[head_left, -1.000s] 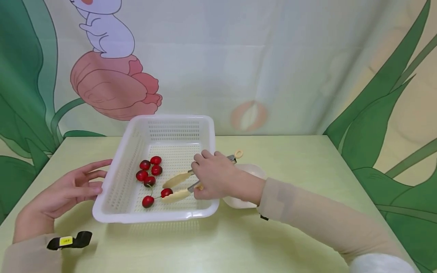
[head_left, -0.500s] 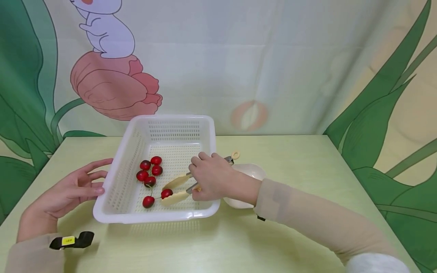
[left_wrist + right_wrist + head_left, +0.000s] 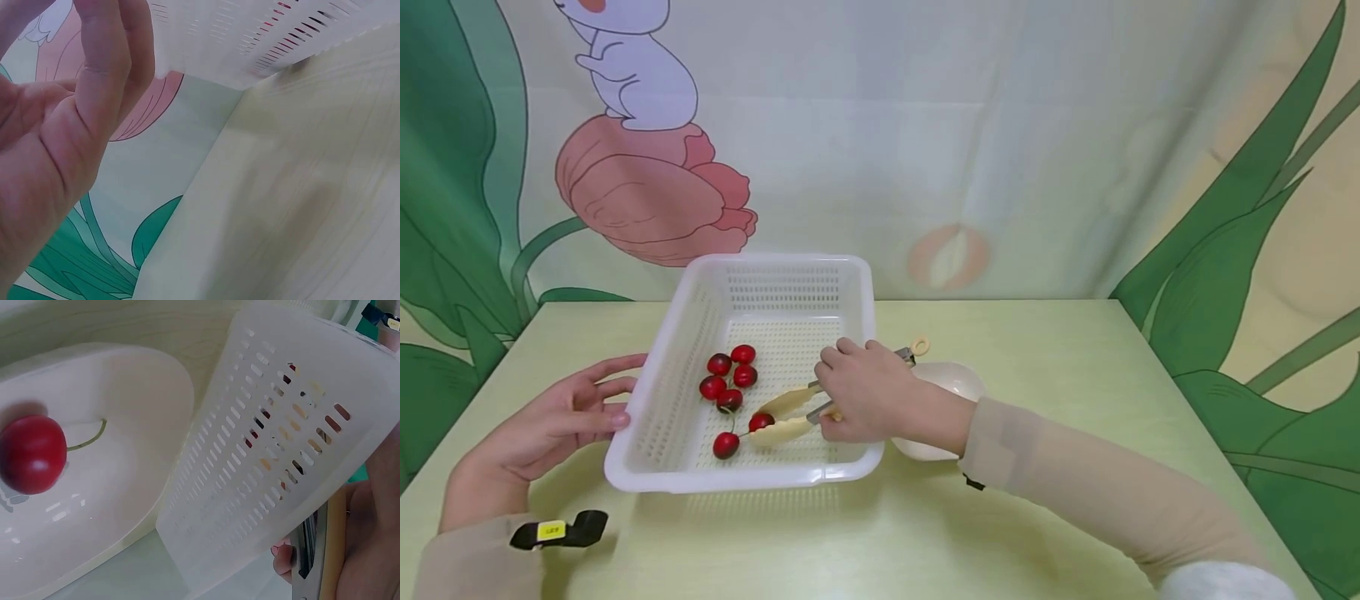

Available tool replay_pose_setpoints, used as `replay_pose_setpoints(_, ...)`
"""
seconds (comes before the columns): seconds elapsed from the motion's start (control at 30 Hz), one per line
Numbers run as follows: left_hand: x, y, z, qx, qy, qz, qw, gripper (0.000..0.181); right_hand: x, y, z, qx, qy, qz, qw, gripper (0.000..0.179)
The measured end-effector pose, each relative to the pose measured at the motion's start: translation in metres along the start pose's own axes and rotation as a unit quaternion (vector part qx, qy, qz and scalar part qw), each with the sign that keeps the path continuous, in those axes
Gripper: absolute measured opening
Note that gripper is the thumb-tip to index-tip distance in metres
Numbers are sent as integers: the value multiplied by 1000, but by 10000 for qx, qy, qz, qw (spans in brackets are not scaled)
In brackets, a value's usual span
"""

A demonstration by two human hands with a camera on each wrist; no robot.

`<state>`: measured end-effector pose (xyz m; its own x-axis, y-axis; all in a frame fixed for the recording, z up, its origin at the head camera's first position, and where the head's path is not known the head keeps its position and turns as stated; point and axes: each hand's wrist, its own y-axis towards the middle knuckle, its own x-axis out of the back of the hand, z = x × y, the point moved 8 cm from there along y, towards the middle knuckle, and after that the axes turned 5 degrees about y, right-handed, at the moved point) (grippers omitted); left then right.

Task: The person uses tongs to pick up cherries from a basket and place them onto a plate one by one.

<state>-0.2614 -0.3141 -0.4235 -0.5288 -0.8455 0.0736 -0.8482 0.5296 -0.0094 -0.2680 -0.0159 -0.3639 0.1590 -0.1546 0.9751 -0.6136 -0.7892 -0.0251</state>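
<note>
In the head view my right hand (image 3: 868, 392) grips a pair of tongs (image 3: 784, 431) with cream scalloped tips and metal arms, reaching over the right rim of a white perforated basket (image 3: 745, 482). Between the tips, low in the basket, lies a red cherry (image 3: 761, 422). Just left of it is another cherry (image 3: 726, 445), with thin stems near both. Several more dark red cherries cluster behind, at the left of the basket floor. My left hand (image 3: 561, 412) rests its thumb and relaxed fingers against the basket's left rim, palm facing the basket.
A white bowl (image 3: 958, 381) stands right of the basket, partly hidden under my right forearm. The right wrist view shows one stemmed cherry (image 3: 32, 454) inside it. Behind the pale table (image 3: 1037, 367) hangs a printed curtain (image 3: 1045, 167).
The tong tips have drawn a little closer around the cherry, which has shifted slightly left. My right hand moved slightly left at first. The left hand stays at the rim.
</note>
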Motion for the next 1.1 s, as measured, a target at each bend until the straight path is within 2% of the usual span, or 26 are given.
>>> replay_pose_setpoints(0.2,2,-1,2,136,64,-107,9998,54,3,-3,-2,13,16,-261,9997,41)
replay_pose_setpoints(0.33,2,-1,5,116,-13,-52,9999,51,4,-5,-4,15,15,-520,9986,41)
replay_pose_setpoints(0.87,3,2,5,-3,-141,-4,9999,52,13,-20,-22,-151,489,-1308,9901,44)
replay_pose_setpoints(1.1,3,1,7,119,-15,-82,9999,52,16,-25,-33,-251,733,-1541,9850,42)
